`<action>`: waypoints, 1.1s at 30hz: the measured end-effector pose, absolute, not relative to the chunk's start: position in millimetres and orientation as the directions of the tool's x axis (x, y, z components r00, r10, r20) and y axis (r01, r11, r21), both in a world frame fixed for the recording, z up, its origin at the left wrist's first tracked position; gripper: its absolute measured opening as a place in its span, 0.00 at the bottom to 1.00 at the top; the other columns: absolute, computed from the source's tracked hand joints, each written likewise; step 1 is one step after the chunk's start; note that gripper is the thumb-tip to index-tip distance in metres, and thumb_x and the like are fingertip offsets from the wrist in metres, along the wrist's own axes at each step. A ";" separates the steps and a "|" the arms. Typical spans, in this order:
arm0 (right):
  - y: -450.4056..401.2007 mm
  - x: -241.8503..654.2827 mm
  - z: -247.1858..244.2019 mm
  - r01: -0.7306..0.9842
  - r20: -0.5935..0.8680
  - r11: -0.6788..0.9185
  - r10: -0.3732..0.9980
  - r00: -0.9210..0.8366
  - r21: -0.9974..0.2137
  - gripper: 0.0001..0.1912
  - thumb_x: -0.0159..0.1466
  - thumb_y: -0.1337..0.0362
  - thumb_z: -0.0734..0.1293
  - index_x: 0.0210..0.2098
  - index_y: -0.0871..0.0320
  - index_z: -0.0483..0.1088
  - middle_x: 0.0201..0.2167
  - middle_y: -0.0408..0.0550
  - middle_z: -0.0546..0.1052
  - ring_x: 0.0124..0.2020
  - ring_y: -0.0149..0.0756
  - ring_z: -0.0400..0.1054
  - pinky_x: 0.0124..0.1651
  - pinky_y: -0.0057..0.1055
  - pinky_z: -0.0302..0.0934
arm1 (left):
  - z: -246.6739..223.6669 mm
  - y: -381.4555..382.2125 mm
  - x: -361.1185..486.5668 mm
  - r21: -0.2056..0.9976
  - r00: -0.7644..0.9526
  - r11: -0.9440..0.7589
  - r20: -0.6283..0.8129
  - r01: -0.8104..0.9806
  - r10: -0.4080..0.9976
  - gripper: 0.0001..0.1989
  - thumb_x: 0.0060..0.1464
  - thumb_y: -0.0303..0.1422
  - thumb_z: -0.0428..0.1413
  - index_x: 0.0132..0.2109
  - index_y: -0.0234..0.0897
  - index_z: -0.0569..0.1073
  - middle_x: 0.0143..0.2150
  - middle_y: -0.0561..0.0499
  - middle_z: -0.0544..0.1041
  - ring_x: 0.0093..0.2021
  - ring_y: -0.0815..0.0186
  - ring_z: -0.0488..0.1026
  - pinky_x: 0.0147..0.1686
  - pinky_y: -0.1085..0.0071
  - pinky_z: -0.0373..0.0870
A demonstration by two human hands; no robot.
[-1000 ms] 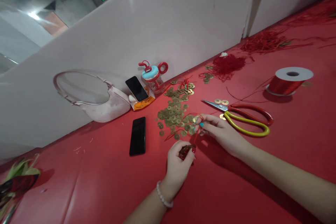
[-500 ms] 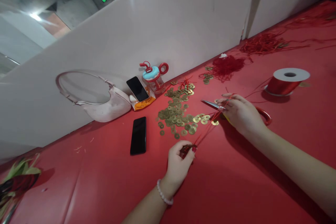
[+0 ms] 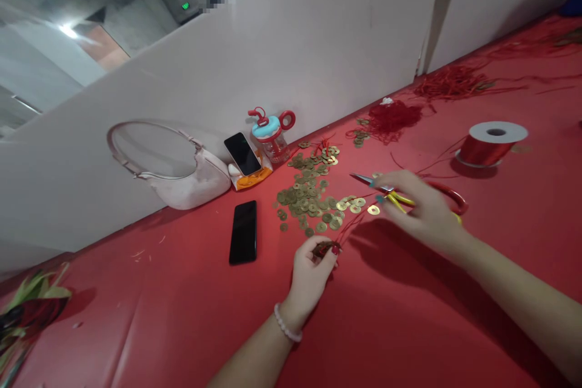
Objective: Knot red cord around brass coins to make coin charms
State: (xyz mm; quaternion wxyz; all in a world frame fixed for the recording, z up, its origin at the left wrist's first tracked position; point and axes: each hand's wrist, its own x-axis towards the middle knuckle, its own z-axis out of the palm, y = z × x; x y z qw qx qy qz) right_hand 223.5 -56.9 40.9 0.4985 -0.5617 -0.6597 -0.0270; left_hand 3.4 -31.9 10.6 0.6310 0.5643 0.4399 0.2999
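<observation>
My left hand (image 3: 307, 270) is closed around a small bundle of brass coins (image 3: 324, 248) strung on red cord. Slack red cord (image 3: 351, 225) trails from the bundle toward the coin pile. My right hand (image 3: 421, 209) is over the scissors (image 3: 400, 197), its thumb and forefinger apart and no cord between them. The scissors have silver blades and red-and-yellow handles, partly hidden by the hand; whether the fingers touch them is unclear. Loose brass coins (image 3: 304, 197) with holes lie spread out between the hands and the back wall.
A spool of red ribbon (image 3: 488, 148) stands at the right, with tangled red cord (image 3: 394, 121) behind. Leftward are a black phone (image 3: 244, 232), a second phone (image 3: 242, 153) on an orange packet, a cup (image 3: 274, 139) and a pale handbag (image 3: 195, 185). A white partition (image 3: 327, 42) borders the red table.
My right hand has let go of the red cord, and its fingers have opened over the scissors. The cord has gone slack. My left hand keeps its hold on the coin bundle.
</observation>
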 end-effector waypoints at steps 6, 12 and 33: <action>-63.4 186.3 24.7 0.710 0.615 0.625 0.709 -0.345 -0.323 0.10 0.61 0.72 0.60 0.39 0.55 0.69 0.35 0.49 0.73 0.38 0.35 0.66 0.41 0.35 0.62 | 15.6 -30.3 4.3 0.985 0.440 0.158 -0.171 0.065 0.882 0.13 0.47 0.39 0.58 0.34 0.33 0.69 0.27 0.53 0.70 0.24 0.75 0.65 0.24 0.79 0.61; -59.8 177.6 15.9 0.701 0.592 0.604 0.741 -0.317 -0.380 0.08 0.62 0.71 0.59 0.37 0.57 0.68 0.33 0.50 0.73 0.36 0.34 0.65 0.38 0.33 0.62 | 18.4 -31.4 5.1 0.983 0.453 0.170 -0.185 0.076 0.872 0.12 0.46 0.36 0.59 0.33 0.32 0.69 0.26 0.54 0.68 0.23 0.75 0.64 0.24 0.79 0.59; -59.9 189.3 18.4 0.703 0.524 0.582 0.780 -0.340 -0.410 0.08 0.62 0.72 0.58 0.33 0.57 0.67 0.27 0.46 0.70 0.30 0.31 0.63 0.32 0.28 0.57 | 12.2 -30.9 4.9 0.980 0.398 0.189 -0.197 0.059 0.896 0.12 0.47 0.38 0.58 0.34 0.33 0.70 0.26 0.53 0.69 0.22 0.75 0.63 0.21 0.79 0.59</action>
